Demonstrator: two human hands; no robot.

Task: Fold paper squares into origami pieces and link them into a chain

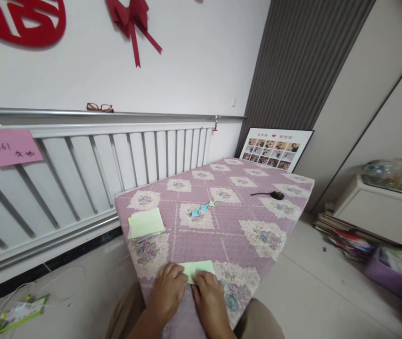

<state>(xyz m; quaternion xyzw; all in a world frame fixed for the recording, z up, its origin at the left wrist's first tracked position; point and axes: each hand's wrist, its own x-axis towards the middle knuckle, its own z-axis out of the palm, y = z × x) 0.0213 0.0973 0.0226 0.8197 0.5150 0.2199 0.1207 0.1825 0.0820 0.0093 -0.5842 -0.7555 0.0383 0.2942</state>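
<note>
- We work the pale green sheet (pixel 198 267) at lower centre of the frame, on the patterned tablecloth (pixel 193 242).
- Our left hand (pixel 168 288), fingers curled, rests on the sheet's left part; our right hand (pixel 210 295) lies over its right part. We cannot tell whether either pinches it.
- We should press evenly, edges aligned, to avoid skewing.
- The paper stack (pixel 147 223) sits left of centre, well apart.

I see reddish-brown glasses (pixel 100 108) above the radiator (pixel 158 150), and a framed photo board (pixel 274 148) leaning in the corner.
</note>
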